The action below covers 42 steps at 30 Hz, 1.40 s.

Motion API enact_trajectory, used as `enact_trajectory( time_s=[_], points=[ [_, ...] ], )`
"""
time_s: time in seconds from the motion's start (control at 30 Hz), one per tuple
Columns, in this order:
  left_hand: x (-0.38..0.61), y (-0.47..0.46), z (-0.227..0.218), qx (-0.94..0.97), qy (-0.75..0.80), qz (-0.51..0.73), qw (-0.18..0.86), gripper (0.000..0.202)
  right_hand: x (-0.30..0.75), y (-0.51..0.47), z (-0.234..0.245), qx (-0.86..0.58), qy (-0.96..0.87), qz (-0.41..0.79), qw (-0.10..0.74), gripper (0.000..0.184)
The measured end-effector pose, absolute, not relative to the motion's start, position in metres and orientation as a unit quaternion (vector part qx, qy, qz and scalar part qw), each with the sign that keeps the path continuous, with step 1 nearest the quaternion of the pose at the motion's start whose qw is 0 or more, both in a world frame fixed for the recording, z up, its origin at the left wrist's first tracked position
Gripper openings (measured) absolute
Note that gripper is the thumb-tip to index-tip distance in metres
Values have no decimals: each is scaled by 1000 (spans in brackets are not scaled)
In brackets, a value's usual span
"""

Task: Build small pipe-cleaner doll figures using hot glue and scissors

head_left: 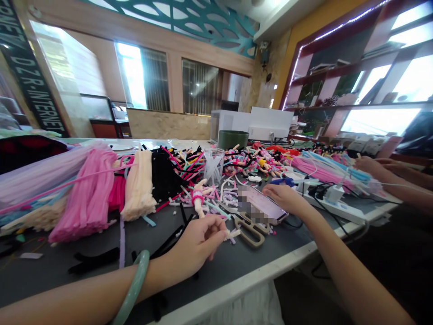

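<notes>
My left hand [203, 237], with a green bangle [133, 286] on its wrist, is closed in a pinch. A short cream pipe cleaner [233, 234] sticks out past its fingertips. Just beyond the knuckles is a small pipe-cleaner doll [198, 197] in pink; whether it touches the hand I cannot tell. My right hand [284, 198] reaches over the phone [267, 205], fingers stretched out and fingertips at its screen, with nothing visible in them. Scissors [252, 230] with beige handles lie between my hands. A blue tool [283, 182] rests behind the right hand.
Bundles of pink [84, 194], cream [140, 185] and black pipe cleaners [165, 174] lie at left. A clear cup [213, 164] stands amid cut scraps and small dolls. At right are a power strip [333, 210] with cables and another person's hands [370, 167].
</notes>
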<state>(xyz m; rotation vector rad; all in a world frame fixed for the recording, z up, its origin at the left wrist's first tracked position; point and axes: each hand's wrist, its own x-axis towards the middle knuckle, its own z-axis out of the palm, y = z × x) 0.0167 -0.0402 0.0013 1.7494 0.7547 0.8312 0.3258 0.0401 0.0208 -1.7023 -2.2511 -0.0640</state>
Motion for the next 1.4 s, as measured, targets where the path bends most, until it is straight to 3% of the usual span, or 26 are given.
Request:
enact_trajectory(
  time_s=[0.47, 0.73, 0.87, 0.97, 1.17, 1.4],
  points=[
    [17, -38, 1, 696, 315, 356, 539, 15, 278, 13, 40, -555, -792, -20, 253, 29],
    [17, -37, 2, 662, 322, 377, 562, 17, 214, -19, 34, -395, -840, 159, 338, 23],
    [16, -35, 3, 657, 335, 381, 558, 19, 198, -28, 15, -348, -797, 226, 439, 27],
    [15, -34, 2, 645, 344, 393, 559, 20, 191, -35, 1, -324, -798, 202, 467, 23],
    [13, -30, -3, 637, 337, 406, 562, 15, 191, -39, -6, -336, -828, 54, 446, 28],
    [14, -32, -2, 650, 330, 401, 555, 13, 192, -35, -3, -331, -844, 45, 420, 18]
  ],
)
